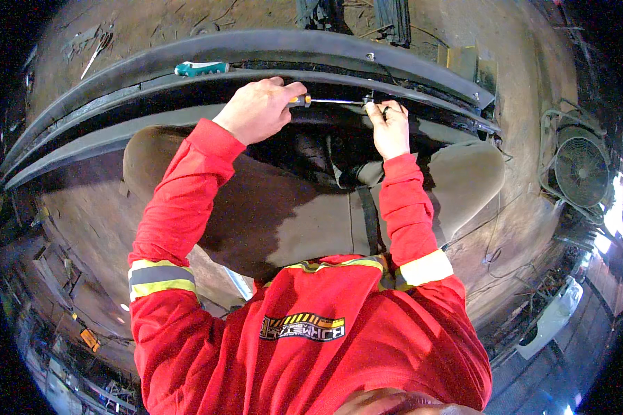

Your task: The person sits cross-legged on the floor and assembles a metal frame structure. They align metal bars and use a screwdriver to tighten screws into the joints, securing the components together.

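Note:
My left hand (259, 111) is wrapped round the black and yellow handle of a screwdriver (336, 102). Its thin metal shaft points right, toward my right hand (391, 128). There, finger and thumb are closed on a small dark part (368, 105) at the screwdriver's tip; its kind is too small to tell. Both hands are over the near side of a long, curved dark grey panel (256, 43), which looks like a vehicle bumper. A tool with a teal and white handle (201, 68) rests on the panel, left of my hands.
My bent legs (284, 214) lie just below the panel. A round fan (581, 166) stands at the far right. Scissors-like metal tool (98, 52) lies on the brown floor (477, 28) at the upper left. A yellowish block (462, 61) sits behind the panel's right end.

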### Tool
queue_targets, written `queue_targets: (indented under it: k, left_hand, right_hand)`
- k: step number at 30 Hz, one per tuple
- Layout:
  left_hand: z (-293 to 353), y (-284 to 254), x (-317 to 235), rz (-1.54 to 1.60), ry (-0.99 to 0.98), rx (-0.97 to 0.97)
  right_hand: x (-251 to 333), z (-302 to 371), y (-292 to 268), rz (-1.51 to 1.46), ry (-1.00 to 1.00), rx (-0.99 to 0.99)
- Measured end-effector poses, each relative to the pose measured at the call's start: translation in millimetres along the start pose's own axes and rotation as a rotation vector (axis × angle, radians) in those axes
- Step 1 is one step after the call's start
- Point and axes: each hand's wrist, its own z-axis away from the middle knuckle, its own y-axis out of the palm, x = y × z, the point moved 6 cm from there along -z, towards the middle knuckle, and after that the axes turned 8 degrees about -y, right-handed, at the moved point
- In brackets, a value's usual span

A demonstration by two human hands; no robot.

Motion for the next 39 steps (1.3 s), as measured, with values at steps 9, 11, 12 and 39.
queue_targets:
  k: [9, 11, 12, 39]
  left_hand:
    - [3.2, -1.7, -4.6, -0.015, -0.013, -0.03]
    - [3.7, -1.8, -6.8, -0.029, 0.007, -0.077]
    - [4.4, -1.7, -6.9, -0.02, -0.003, -0.068]
    - [0.7, -12.9, -15.3, 0.067, -0.004, -0.069]
  right_hand:
    - [7.5, 1.1, -1.5, 0.026, -0.021, -0.028]
    - [7.4, 1.7, -1.7, 0.039, -0.031, -0.056]
    - [6.2, 1.3, -0.4, 0.015, -0.009, -0.046]
    - [7.5, 4.1, 2.0, -0.009, -0.036, -0.165]
